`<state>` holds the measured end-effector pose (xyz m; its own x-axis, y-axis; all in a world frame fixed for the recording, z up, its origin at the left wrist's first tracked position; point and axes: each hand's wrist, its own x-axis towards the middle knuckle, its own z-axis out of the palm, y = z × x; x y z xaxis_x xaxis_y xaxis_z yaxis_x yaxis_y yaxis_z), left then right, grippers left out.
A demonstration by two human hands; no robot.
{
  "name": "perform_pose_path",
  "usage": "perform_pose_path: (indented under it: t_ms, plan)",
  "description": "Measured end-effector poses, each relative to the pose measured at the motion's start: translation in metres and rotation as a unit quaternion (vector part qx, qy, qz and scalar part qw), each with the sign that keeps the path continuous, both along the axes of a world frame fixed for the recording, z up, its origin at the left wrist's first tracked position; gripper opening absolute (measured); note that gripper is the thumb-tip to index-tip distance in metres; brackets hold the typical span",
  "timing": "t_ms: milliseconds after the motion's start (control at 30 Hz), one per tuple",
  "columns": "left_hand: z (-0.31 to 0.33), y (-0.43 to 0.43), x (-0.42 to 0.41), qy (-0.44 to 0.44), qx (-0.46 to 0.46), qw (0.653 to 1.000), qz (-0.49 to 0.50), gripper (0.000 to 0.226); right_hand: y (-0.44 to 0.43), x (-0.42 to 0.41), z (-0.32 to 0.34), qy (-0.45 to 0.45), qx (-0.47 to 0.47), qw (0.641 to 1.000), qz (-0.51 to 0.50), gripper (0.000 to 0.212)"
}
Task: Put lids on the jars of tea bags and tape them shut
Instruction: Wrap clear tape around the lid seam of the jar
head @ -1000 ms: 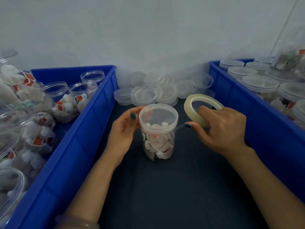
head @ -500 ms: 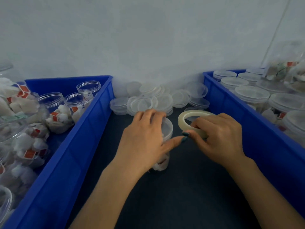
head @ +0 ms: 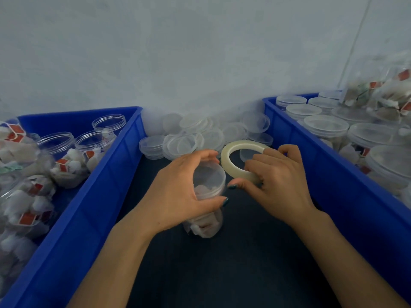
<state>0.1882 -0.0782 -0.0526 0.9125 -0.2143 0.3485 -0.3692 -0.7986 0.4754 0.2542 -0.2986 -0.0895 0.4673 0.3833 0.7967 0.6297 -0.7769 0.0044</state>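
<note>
Clear round plastic jar of tea bags [head: 205,226] stands upright on the dark tabletop [head: 222,270] between two crates, its translucent lid [head: 210,177] on top. The left grip [head: 178,192] curls round the jar's upper part, thumb on the near side. The right grip [head: 280,181] holds a whitish ring of clear tape [head: 229,162] just beside the lid. Loose translucent lids [head: 180,145] are piled by the wall. The left blue plastic crate [head: 106,174] holds open jars [head: 95,143]; the right blue plastic crate [head: 322,165] holds lidded jars [head: 325,126].
</note>
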Motion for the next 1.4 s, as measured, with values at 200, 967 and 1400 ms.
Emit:
perform_pose_path:
  t_ms: [200, 967, 1400]
  plan:
    - [0.001, -0.006, 0.003, -0.027, 0.008, 1.000, -0.002, 0.063, 0.008, -0.004, -0.003, 0.063, 0.046, 0.997, -0.006, 0.054]
    - [0.008, -0.002, 0.010, 0.022, 0.079, 0.997, 0.011, 0.078, -0.010, 0.002, -0.006, 0.114, 0.001, 0.992, 0.053, 0.061]
    - [0.025, -0.027, -0.009, 0.056, 0.247, 0.958, 0.135, 0.071, -0.010, 0.001, -0.004, 0.098, 0.015, 0.994, 0.036, 0.059]
